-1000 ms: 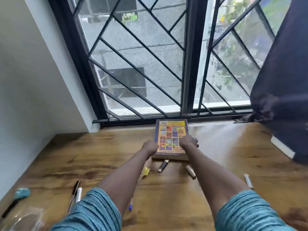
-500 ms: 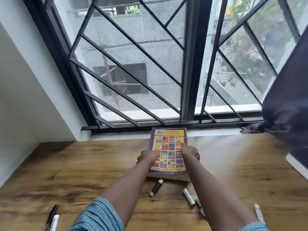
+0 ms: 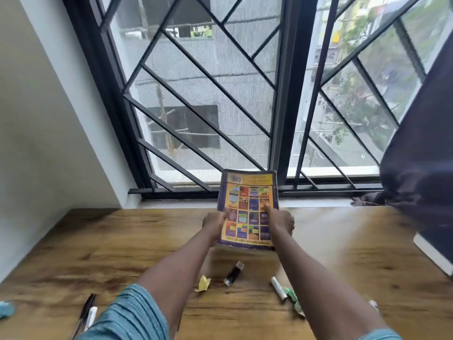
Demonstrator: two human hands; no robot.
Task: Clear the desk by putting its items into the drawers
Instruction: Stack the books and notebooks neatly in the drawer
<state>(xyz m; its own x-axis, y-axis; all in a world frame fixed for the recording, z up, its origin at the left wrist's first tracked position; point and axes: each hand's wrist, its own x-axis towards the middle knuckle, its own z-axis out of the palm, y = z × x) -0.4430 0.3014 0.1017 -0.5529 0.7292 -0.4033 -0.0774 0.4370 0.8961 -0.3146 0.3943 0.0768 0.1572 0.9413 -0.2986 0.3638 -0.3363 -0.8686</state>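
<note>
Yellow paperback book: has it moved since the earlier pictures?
Yes: the yellow paperback book rose off the brown wooden desk, toward the black window frame.

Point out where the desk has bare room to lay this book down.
Bare: the left stretch of the desk, between the wall and the left forearm, beyond the pens; and its right stretch, between the right forearm and the curtain. Crowded: the near strip below the held book, with a yellow scrap, black stick, white marker and green wrapper.
</note>
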